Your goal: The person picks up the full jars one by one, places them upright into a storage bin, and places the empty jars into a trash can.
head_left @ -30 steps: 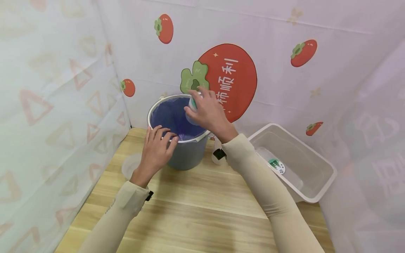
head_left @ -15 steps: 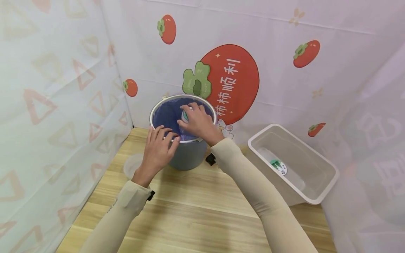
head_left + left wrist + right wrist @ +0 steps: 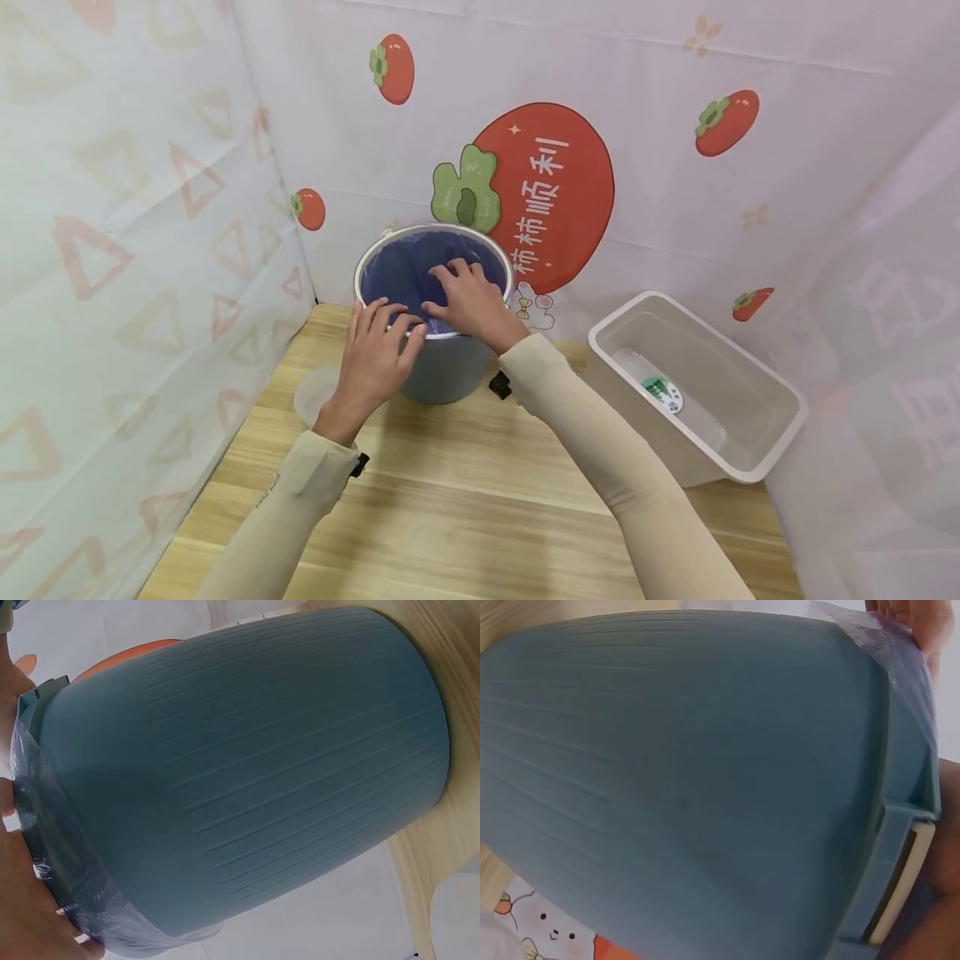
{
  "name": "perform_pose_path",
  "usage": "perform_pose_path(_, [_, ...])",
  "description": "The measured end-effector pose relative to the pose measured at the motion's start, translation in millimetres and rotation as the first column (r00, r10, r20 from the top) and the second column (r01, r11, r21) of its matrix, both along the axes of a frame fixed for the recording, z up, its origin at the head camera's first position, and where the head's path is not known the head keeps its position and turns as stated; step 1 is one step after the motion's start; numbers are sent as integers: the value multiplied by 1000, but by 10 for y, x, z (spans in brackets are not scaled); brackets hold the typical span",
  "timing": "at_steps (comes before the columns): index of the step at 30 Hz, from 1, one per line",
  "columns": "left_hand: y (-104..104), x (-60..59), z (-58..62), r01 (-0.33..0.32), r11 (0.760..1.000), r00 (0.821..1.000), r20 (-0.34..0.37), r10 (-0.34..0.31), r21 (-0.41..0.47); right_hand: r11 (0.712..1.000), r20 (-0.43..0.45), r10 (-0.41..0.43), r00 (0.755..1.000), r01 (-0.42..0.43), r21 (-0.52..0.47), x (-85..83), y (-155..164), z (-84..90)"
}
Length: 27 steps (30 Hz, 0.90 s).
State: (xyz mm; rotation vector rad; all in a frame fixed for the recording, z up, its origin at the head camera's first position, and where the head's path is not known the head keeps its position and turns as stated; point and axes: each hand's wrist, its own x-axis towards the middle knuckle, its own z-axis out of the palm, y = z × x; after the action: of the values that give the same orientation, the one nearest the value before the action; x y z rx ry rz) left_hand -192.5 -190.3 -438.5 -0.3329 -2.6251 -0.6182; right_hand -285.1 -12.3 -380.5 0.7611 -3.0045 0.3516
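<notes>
A blue-grey trash bin (image 3: 442,375) with a white rim stands against the back wall, lined with a thin purplish plastic bag (image 3: 900,667). Over its near-left rim rests my left hand (image 3: 375,346), fingers spread and relaxed; in the left wrist view its fingers lie along the bag's folded edge. My right hand (image 3: 472,304) reaches over the bin's mouth from the right, fingers loosely bent and apart, nothing between them. The dark inside of the bin is partly covered by this hand.
A beige rectangular tub (image 3: 697,383) stands at the right, with a green-and-white sticker inside. Left of the bin sits a translucent round container (image 3: 313,392). A whitish object (image 3: 493,939) shows beside the bin's right side. Printed cloth walls (image 3: 645,208) enclose the wooden table (image 3: 450,500).
My right hand has moved left and down over the bin and let go of a pale container with a teal top, which is out of sight now. The left hand stays at the rim.
</notes>
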Motion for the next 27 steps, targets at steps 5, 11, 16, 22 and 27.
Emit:
perform_pose_path(5, [0,0,6,7,1000,1000,-7,-7,-3,999,-105,5,995,-1,38,15,93,5])
perform_pose_path(11, [1,-5,3,8,1000,1000,-21,-8,8,999,-165,-2,986,10,49,25,250,80])
perform_pose_path(16, [0,-13,-4,12,1000,1000,-27,-12,26,999,-182,-45,982,44,-12,37,423,156])
perform_pose_path(22, [-4,-22,-3,8,999,1000,-12,-8,39,993,-186,-101,977,87,-82,52,640,227])
perform_pose_path(27, [8,-21,-13,10,999,1000,-12,-10,48,987,-177,-144,974,128,-102,54,779,237])
